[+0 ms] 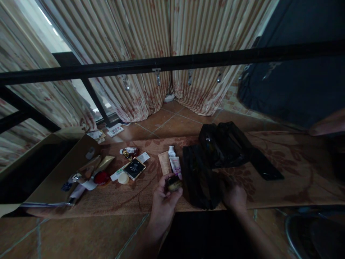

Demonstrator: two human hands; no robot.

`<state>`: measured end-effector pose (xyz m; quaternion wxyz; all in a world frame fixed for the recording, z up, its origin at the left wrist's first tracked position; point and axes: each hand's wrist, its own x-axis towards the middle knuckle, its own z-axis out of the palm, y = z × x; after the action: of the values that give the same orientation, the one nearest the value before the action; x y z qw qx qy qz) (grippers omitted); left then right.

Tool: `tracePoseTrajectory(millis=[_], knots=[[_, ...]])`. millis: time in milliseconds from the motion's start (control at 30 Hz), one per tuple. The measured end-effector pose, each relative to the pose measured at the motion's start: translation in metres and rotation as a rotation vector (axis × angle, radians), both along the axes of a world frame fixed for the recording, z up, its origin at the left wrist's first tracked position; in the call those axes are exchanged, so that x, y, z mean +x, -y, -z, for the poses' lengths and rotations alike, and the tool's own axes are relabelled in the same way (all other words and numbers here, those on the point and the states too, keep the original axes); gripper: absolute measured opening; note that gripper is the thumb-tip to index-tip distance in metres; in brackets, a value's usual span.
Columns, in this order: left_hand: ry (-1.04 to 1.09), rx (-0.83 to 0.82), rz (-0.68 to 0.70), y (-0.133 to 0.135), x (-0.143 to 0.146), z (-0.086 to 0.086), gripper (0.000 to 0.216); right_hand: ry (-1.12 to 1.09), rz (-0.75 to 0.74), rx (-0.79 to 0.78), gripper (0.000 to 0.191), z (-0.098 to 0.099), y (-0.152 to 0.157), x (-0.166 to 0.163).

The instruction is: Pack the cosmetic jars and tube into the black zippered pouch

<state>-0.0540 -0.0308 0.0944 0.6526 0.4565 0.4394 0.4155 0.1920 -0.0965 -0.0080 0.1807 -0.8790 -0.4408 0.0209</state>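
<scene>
My left hand [164,197] is closed around a small round jar [174,183] with a dark lid, held just above the patterned mat [129,198]. My right hand [234,194] grips the edge of a black plastic bag [212,158] that lies crumpled on the mat; its fingers are curled into the plastic. Just beyond the jar lie a beige tube [164,162] and a small white and pink tube [175,163]. Further left sit a black square compact [134,168], a round white lid [123,178] and a red round case [101,177].
An open cardboard box [48,169] lies at the left with several tubes on its flap. A black metal rail [172,63] crosses the view in front of striped curtains [151,43]. Tiled floor [81,237] runs along the near side. A dark garment [293,82] hangs at the right.
</scene>
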Motion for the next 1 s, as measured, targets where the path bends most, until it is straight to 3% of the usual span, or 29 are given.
tracePoseTrajectory(millis=[200, 533, 1000], knots=[[0.037, -0.063, -0.007, 0.0, -0.001, -0.006, 0.042, 0.004, -0.004, 0.001, 0.036, 0.004, 0.001, 0.002], [0.158, -0.145, -0.041, 0.005, -0.002, -0.002, 0.048, -0.004, 0.007, -0.038, 0.041, 0.005, 0.001, 0.002], [0.539, -0.153, 0.131, 0.007, -0.007, -0.013, 0.044, 0.023, -0.01, -0.038, 0.04, 0.008, 0.001, 0.004]])
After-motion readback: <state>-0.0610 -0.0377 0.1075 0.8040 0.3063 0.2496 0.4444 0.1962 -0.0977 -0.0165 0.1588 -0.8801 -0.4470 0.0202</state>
